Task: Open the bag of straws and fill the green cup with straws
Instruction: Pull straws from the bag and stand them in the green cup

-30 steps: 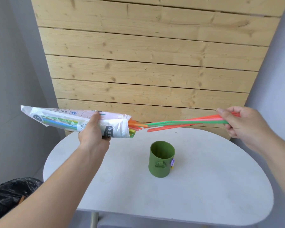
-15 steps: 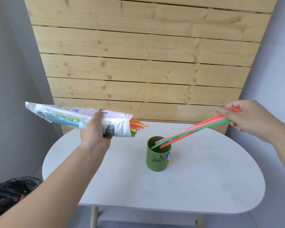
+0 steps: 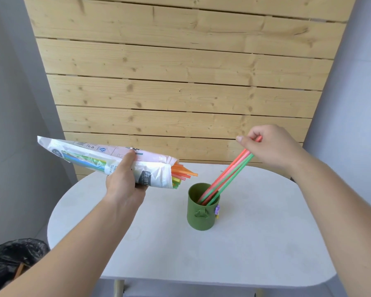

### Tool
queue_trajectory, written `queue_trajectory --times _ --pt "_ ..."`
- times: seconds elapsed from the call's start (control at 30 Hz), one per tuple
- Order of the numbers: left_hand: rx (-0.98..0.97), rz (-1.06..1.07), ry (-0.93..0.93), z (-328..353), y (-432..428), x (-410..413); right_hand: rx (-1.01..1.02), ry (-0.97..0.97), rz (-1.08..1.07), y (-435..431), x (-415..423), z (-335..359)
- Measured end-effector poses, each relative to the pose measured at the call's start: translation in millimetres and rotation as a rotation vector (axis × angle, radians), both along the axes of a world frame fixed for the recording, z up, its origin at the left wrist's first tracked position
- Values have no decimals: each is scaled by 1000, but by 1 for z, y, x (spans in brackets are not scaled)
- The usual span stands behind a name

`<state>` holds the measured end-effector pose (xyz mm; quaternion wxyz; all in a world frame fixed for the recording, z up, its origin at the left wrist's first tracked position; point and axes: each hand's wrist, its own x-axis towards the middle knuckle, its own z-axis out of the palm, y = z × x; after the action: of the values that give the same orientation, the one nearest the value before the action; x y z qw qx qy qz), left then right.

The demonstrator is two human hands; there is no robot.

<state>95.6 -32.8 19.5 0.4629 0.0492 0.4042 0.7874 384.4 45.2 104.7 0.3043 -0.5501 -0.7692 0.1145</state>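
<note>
A green cup (image 3: pixel 201 213) stands upright near the middle of the white table (image 3: pixel 255 243). My right hand (image 3: pixel 272 146) pinches the upper ends of a few red and green straws (image 3: pixel 227 179); their lower ends are inside the cup and they lean up to the right. My left hand (image 3: pixel 124 183) grips the opened white straw bag (image 3: pixel 90 159), held roughly level to the left of the cup. Orange, yellow and green straw ends (image 3: pixel 182 172) stick out of the bag's open mouth, just above and left of the cup's rim.
A wall of pale wooden planks (image 3: pixel 180 82) rises right behind the table. A black plastic bag (image 3: pixel 11 260) lies low at the left, beside the table. Grey walls stand on both sides.
My right hand pulled the few straws clear of the bag, swung them downward and lowered their ends into the cup. The bag in my left hand stayed about where it was.
</note>
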Motion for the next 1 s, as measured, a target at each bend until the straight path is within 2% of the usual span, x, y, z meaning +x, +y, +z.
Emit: queue_trajectory --times 0.13,0.4,0.6,0.8,0.9,1.0 --pt "-8 2 3 -2 -3 -3 41 -38 -40 7 -14 -11" --pt "2 -7 8 -4 -3 -6 67 49 -25 25 -41 -32" --pt "12 -30 14 -8 -2 -9 -5 307 -30 39 -59 -36" --pt "15 -51 -6 -9 1 -8 12 723 -14 46 -83 -39" --pt "11 -69 -12 -10 2 -6 4 715 -7 52 -92 -46" --pt "6 -71 -22 -9 1 -6 -81 590 13 56 -95 -48"
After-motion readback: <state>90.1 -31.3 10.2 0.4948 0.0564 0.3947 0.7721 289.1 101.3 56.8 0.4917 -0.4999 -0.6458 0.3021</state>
